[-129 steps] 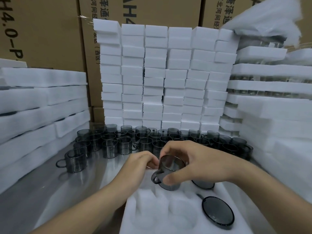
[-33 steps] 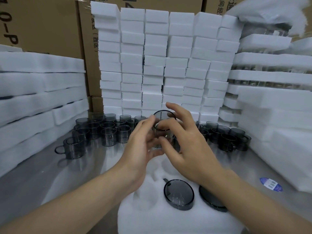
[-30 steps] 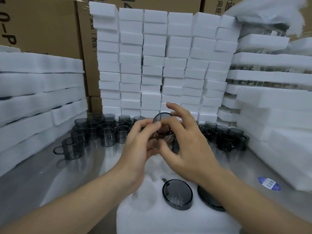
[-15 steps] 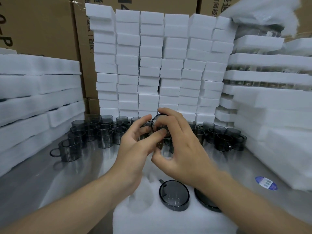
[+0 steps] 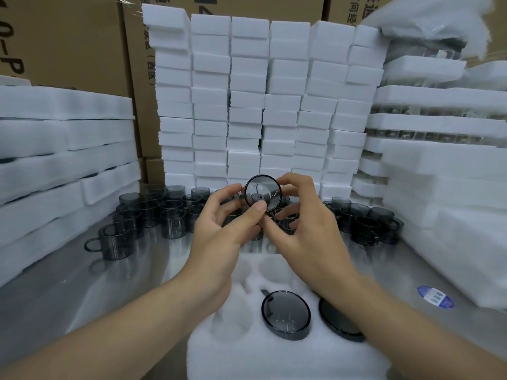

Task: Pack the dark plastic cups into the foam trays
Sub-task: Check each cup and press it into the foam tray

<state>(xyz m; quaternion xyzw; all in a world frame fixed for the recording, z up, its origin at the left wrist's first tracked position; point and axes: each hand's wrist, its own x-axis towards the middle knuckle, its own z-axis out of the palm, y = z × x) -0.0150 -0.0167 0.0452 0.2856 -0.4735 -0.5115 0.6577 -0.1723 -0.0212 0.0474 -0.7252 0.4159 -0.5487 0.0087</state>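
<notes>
A dark translucent plastic cup (image 5: 262, 192) is raised in front of me, its round end facing the camera. My left hand (image 5: 223, 229) pinches its lower rim with thumb and fingers. My right hand (image 5: 304, 231) holds its right side with curled fingers. Below them lies a white foam tray (image 5: 238, 349) with round pockets. Two dark cups sit in its pockets, one in the middle (image 5: 286, 314) and one to the right (image 5: 336, 322), partly hidden by my right forearm. Several loose dark cups (image 5: 153, 215) stand on the steel table behind.
Stacks of white foam blocks (image 5: 255, 105) wall off the back. Foam trays (image 5: 63, 160) are piled on the left and more (image 5: 444, 174) on the right. Cardboard boxes (image 5: 68, 37) stand behind. A single cup (image 5: 112, 241) stands at the left. A blue sticker (image 5: 434, 296) lies on the table.
Over four seconds a cup went into the tray's middle pocket. Both hands then lifted another cup from the pile and, in the last second, turned it end-on toward me.
</notes>
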